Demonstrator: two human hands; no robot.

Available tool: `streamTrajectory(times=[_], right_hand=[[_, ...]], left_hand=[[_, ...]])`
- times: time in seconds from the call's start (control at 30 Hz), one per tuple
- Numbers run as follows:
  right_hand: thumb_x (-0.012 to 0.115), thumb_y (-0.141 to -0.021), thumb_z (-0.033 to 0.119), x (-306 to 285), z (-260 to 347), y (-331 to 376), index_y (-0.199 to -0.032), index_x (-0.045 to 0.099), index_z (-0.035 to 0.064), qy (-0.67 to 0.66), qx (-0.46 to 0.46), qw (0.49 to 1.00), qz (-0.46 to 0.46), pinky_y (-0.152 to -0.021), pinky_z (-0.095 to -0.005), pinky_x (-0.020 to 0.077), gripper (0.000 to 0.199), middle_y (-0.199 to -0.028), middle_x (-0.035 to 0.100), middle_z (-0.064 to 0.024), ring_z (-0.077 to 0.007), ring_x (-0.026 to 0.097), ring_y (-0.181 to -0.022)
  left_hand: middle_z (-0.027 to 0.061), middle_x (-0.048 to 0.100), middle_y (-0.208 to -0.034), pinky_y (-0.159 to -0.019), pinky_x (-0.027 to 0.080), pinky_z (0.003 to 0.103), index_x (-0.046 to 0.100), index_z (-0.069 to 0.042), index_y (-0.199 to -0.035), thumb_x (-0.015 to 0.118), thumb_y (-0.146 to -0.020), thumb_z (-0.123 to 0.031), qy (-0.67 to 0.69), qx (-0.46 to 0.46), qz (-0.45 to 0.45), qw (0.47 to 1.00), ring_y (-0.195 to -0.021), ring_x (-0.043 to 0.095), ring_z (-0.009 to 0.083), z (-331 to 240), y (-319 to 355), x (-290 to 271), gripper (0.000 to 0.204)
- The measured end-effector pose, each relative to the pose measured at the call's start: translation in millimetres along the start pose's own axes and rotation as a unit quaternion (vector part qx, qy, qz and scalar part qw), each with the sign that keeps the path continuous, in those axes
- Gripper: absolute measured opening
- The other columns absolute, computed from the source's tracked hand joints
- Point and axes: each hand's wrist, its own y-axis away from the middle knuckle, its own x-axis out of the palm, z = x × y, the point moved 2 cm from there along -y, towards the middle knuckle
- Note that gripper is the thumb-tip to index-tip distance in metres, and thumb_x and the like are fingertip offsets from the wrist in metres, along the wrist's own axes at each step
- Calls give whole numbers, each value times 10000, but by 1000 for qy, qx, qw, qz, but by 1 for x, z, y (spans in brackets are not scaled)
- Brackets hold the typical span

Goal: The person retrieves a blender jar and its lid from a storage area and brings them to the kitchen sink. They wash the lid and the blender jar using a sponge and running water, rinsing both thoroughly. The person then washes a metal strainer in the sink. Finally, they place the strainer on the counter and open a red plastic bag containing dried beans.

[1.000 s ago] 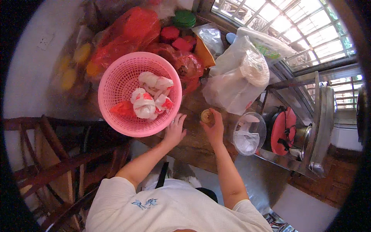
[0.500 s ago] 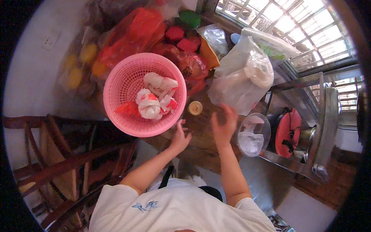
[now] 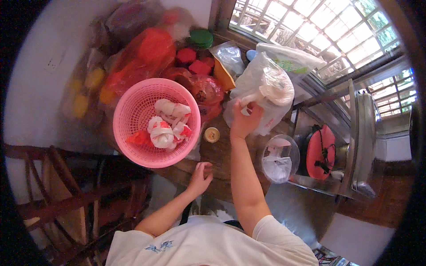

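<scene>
My right hand (image 3: 245, 120) reaches to the front of a translucent white plastic bag (image 3: 274, 84) with something pale inside. Its thumb and fingers are closed on the bag's plastic. Lower on the left, my left hand (image 3: 200, 178) hovers by the table's front edge, fingers loosely bent and apart from the thumb, holding nothing. Above it stands a pink plastic basket (image 3: 125, 148). Inside the basket lie knotted white-and-red plastic bags (image 3: 162, 133) and a red piece (image 3: 139, 137). A small round pale-topped lid or jar (image 3: 211, 134) sits on the wooden table between the basket and my right hand.
Red plastic bags (image 3: 146, 55), a green lid (image 3: 201, 38) and other bags crowd the back. At right, a clear round container (image 3: 280, 162) holds white plastic, beside a metal rack (image 3: 355, 133) with a red item (image 3: 321, 150). Wooden chairs (image 3: 75, 190) stand left; a barred window (image 3: 319, 31) is behind.
My right hand has moved forward and closed on the white plastic bag. My left hand has drawn back from the basket toward the table's front edge. The whole view has shifted slightly.
</scene>
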Motion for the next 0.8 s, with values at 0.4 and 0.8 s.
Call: streamTrajectory(times=[0.4, 0.8], right_hand=[[670, -790, 154, -44, -25, -10, -955, 584, 26, -245, 170, 953, -44, -633, -276, 444, 225, -815, 575, -25, -121, 528, -707], [577, -848, 99, -114, 29, 48, -1232, 508, 21, -291, 263, 919, 38, -813, -277, 440, 398, -1070, 548, -34, -145, 526, -938]], left_hand=[[69, 512, -1069, -820, 485, 286, 523, -29, -1090, 550, -846, 25, 66, 6, 24, 998, -959, 576, 175, -4, 23, -29, 251], [83, 539, -1030, -864, 476, 308, 546, -30, -1074, 571, -839, -12, 53, 28, 73, 995, -983, 572, 191, -31, 33, -55, 236]])
